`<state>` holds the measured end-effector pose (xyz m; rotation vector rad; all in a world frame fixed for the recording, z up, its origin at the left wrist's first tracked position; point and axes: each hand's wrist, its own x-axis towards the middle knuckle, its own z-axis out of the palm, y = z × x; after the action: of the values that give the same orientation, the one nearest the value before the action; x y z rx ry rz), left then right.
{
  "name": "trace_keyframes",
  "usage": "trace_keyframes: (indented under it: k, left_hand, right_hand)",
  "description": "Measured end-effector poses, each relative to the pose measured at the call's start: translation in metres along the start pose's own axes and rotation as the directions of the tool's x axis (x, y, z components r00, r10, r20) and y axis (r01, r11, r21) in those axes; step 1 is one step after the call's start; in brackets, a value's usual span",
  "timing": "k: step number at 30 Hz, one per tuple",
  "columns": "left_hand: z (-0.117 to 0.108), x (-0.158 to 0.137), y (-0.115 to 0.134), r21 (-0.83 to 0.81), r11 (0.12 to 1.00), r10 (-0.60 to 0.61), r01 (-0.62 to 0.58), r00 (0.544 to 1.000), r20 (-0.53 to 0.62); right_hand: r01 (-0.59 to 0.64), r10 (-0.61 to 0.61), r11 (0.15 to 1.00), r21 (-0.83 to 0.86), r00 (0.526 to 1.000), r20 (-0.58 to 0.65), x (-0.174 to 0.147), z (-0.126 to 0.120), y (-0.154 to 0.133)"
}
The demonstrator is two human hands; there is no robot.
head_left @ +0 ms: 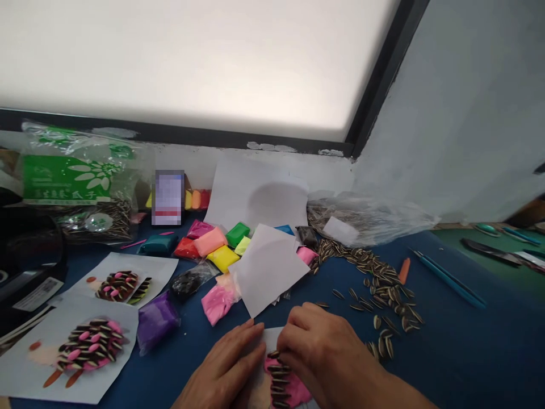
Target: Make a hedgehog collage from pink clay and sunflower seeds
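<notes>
Pink clay (298,392), with a row of striped seeds (280,382) along its left side, lies on white paper (272,339) at the near edge of our view, between our two hands. Pale clay (259,392) adjoins it on the left, partly covered by our fingers.

We rest our left hand (223,363) released, its fingers stretched out over the left side of the paper. We bend our right hand (327,346) over the upper part of the pink clay, its fingers curled and bunched beside the topmost seed; the fingertips are partly hidden, so we cannot tell whether it grips anything.

To the right, we see loose seeds (385,292) strewn over the blue bench (464,352), trailing back to a clear plastic bag (383,221) with more seeds inside. An orange stick (404,271) lies just beside them, and a slim blue tool (451,281) lies farther right.

Beyond our hands, a slanted white card (272,267) lies among coloured packets (223,258). On our left, near a purple packet (158,319), a picture card (25,378) bears an animal figure (91,343) with a pink, seed-studded back; a second card (155,266) lies just beyond it. Behind them stands a green-labelled bag (68,179) of seeds.
</notes>
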<state>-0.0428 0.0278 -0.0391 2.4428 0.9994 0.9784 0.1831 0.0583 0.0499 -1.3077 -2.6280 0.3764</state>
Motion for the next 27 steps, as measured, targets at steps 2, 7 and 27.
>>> trace_keyframes:
  k: [2, 7, 27]
  left_hand:
    - [0.003, -0.001, -0.001, 0.002, 1.000, 0.014, -0.014, 1.000, -0.028]
    - [0.005, -0.002, -0.003, 0.011, 0.999, 0.033, -0.033, 0.999, -0.034]
    - [0.009, 0.000, -0.003, 0.088, 0.995, 0.047, -0.039, 0.995, -0.084]
  right_hand:
    - [0.032, -0.032, 0.999, -0.002, 0.998, -0.046, -0.002, 0.007, 0.001]
    - [0.060, -0.062, 0.998, -0.033, 0.994, -0.094, -0.004, 0.012, 0.000]
    - [0.053, -0.069, 0.983, -0.175, 0.994, -0.086, -0.001, 0.017, -0.005]
